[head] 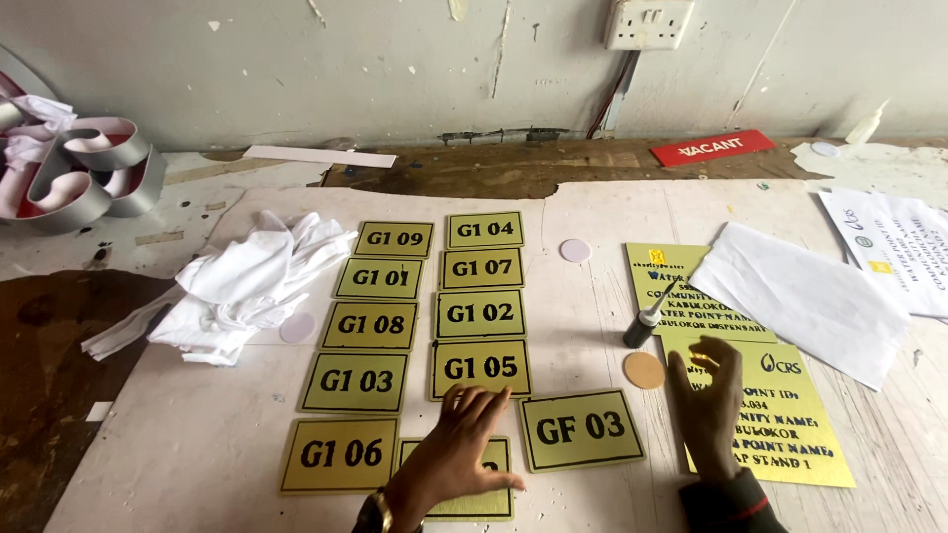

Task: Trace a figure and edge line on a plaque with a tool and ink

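Note:
My left hand [454, 456] lies flat, fingers spread, on a small gold plate [474, 494] with black characters in the front row. My right hand [706, 400] hovers open, fingers curled, over a large yellow sign [790, 415] with dark lettering. Between the hands lies another gold plate [581, 428]. Two columns of similar gold plates [481, 314] run back across the board. A round tan disc [644, 370] and a small dark bottle with a white tip [642, 324] sit just left of my right hand.
A crumpled white cloth [247, 286] lies at left. White paper sheets [805, 296] cover the right. At the back are a red sign [713, 148], a wall socket [647, 24] and curved metal letter shapes [79, 173]. Pale discs [575, 250] lie on the board.

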